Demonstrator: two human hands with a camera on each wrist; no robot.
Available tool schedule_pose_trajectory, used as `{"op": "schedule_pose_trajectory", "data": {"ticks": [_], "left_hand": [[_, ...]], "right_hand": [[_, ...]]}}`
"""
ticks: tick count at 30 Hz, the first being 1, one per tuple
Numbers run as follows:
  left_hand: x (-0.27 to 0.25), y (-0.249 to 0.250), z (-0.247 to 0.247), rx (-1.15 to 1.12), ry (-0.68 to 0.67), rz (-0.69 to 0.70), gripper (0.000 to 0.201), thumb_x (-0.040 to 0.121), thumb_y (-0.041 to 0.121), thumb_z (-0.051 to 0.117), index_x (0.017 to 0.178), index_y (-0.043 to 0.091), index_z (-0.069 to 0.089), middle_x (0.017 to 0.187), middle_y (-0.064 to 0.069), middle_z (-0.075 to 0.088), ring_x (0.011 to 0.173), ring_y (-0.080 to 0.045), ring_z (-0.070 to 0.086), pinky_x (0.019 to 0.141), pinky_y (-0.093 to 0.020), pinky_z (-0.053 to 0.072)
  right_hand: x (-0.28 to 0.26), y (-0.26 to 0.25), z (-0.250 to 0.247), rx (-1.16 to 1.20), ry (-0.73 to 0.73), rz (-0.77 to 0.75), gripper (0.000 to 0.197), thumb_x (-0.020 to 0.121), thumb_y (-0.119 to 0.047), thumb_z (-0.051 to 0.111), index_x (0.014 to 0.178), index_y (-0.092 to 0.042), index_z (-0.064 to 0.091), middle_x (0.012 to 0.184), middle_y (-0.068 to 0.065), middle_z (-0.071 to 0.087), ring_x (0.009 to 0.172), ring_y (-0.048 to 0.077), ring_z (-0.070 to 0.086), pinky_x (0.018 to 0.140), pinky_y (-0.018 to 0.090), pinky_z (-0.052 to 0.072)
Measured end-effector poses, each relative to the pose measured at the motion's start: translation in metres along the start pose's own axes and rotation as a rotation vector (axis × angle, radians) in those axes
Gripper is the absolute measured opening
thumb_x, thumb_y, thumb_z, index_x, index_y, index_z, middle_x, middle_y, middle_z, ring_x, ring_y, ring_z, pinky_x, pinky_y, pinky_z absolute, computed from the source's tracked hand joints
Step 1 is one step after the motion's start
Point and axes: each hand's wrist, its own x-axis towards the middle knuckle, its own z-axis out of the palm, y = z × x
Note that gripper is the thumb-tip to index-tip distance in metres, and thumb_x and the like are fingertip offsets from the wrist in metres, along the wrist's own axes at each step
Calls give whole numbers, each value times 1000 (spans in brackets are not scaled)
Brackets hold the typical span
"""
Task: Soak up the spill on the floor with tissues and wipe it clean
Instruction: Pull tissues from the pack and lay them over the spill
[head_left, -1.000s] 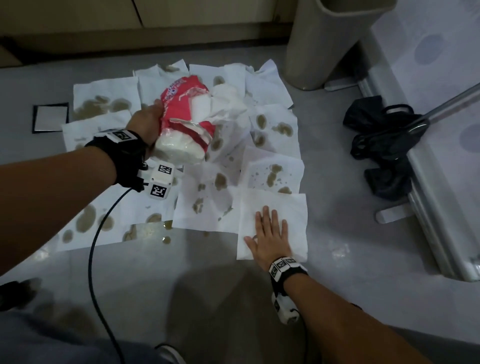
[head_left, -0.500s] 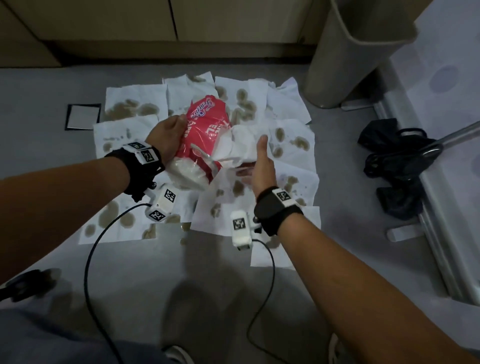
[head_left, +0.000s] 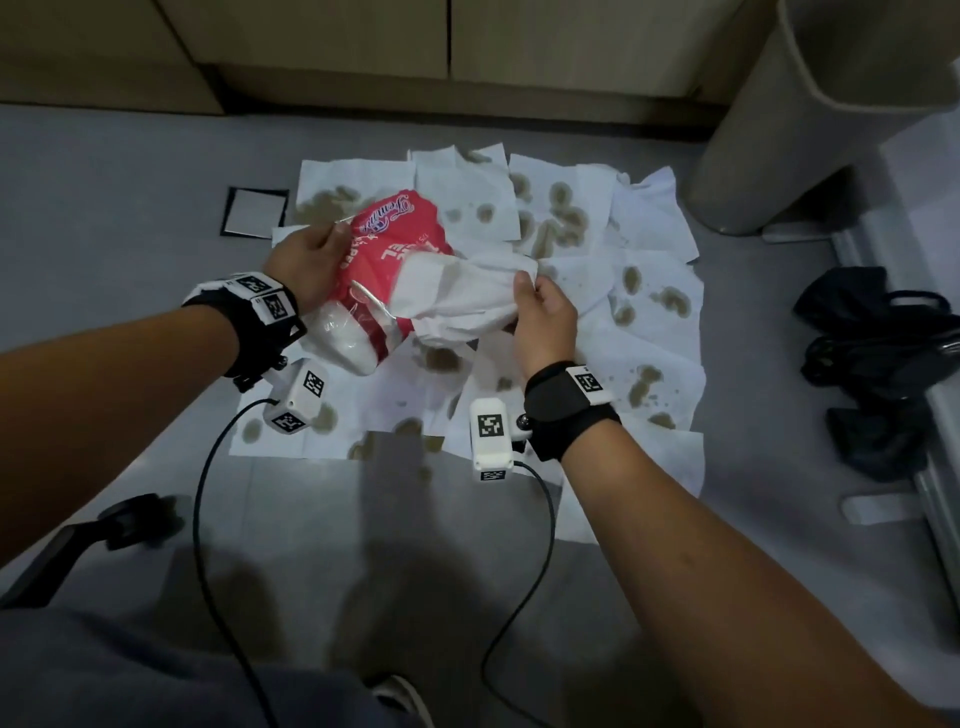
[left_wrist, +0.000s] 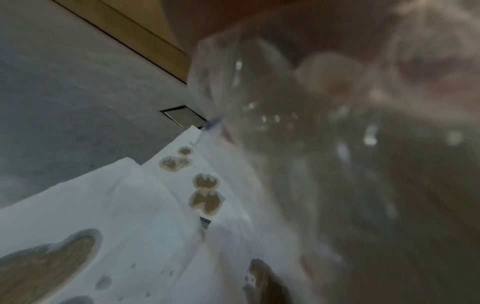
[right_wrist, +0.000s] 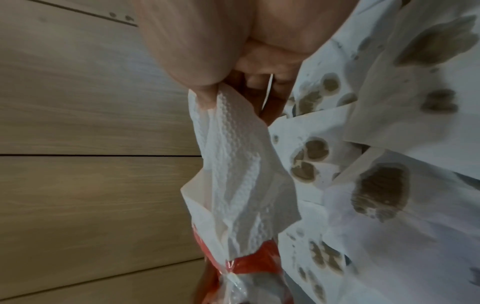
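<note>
Since 0.5 s ago: right hand (head_left: 545, 317) went from open-palmed beside the pack to closed on the white embossed paper tissue (head_left: 462, 301) sticking out of it; a second ago it lay flat on a floor sheet. Left hand (head_left: 306, 262) unchanged on the pack.

Left hand: fingers curled round the far end of the red-and-clear plastic tissue pack (head_left: 387, 260), holding it in the air above the laid sheets. Left wrist view is mostly blurred clear plastic (left_wrist: 324, 144), the grip itself not visible there.

Right hand: thumb and fingers pinch the tissue's free end (right_wrist: 233, 133); the other end is still inside the pack's torn opening (right_wrist: 249, 259). Tissue is stretched between pack and hand, clean.

Floor: a patch of white tissue sheets (head_left: 649, 332) spread flat and overlapping on the grey floor (head_left: 130, 197), blotched with brown soaked-through stains (head_left: 563, 218). Brown droplets at the near edge of the patch, on or beside the sheets, can't tell which.

Around: beige waste bin (head_left: 810, 114) at the far right of the patch, black bag (head_left: 872, 338) well to the right, small dark-framed square floor plate (head_left: 255, 212) just left of the sheets, wood-look cabinet fronts (head_left: 322, 41) behind.
</note>
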Motion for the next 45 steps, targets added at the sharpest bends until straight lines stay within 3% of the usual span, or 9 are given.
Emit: {"op": "schedule_pose_trajectory", "data": {"ticks": [10,15,19,23,28,32,35,39,45], "left_hand": [[14,-19,-27,-115,207,-159,43,107,36,33,116,9,64,108,-16,69,82,-25,61,71,-29,47],[21,-22,-46,-85,226,-177,41,109,31,31,72,20,45,75,-4,49,60,-4,40,45,-3,33],[34,-30,-49,-159,234,-239,37,106,41,31,72,30,41,78,15,43,66,3,39,87,-22,42],[33,-25,-45,-216,192,-224,33,104,46,32,75,34,43,81,16,45,75,-2,48,100,-35,44],[27,-14,-34,-194,157,-128,39,104,45,32,86,22,58,85,1,64,75,-11,59,80,-30,50],[21,-8,-31,-167,113,-90,51,102,48,27,98,10,61,102,-14,68,96,-31,65,85,-39,52],[18,-5,-31,-249,120,-139,61,96,57,30,105,8,64,102,-13,72,96,-30,69,88,-43,55],[13,3,-29,-368,139,-181,54,97,57,38,105,13,68,103,-7,74,97,-25,71,94,-45,54],[9,9,-19,-381,78,-142,58,97,62,38,106,14,69,100,-4,75,92,-23,72,91,-41,55]], "right_hand": [[10,-21,-32,-104,235,-113,35,103,-25,50,70,-18,44,66,-6,45,62,7,43,59,12,37],[-19,34,-37,-297,50,-76,40,103,-28,51,66,-21,37,64,-7,39,59,8,38,63,26,33],[-49,79,-38,-388,-32,-50,31,103,-30,50,81,-8,54,77,7,56,70,21,51,70,35,40],[-65,115,-34,-490,-145,6,32,103,-33,48,92,-5,56,85,13,64,78,25,59,69,32,43],[-71,136,-37,-590,-220,50,22,105,-33,44,93,-15,48,74,-8,52,76,18,51,57,15,34],[-71,145,-44,-568,-149,43,35,100,-39,53,122,-12,54,112,3,61,104,23,58,88,31,48],[-76,144,-46,-773,-50,-124,63,98,-42,55,150,-15,34,156,11,31,141,27,31,117,44,28],[-101,147,-35,-1194,-324,-440,71,100,-46,40,158,-18,11,166,9,-8,153,28,-5,122,49,0],[-115,183,-22,-1407,-628,-478,71,100,-51,26,159,-18,5,165,8,-15,152,32,-9,120,59,8]]}}
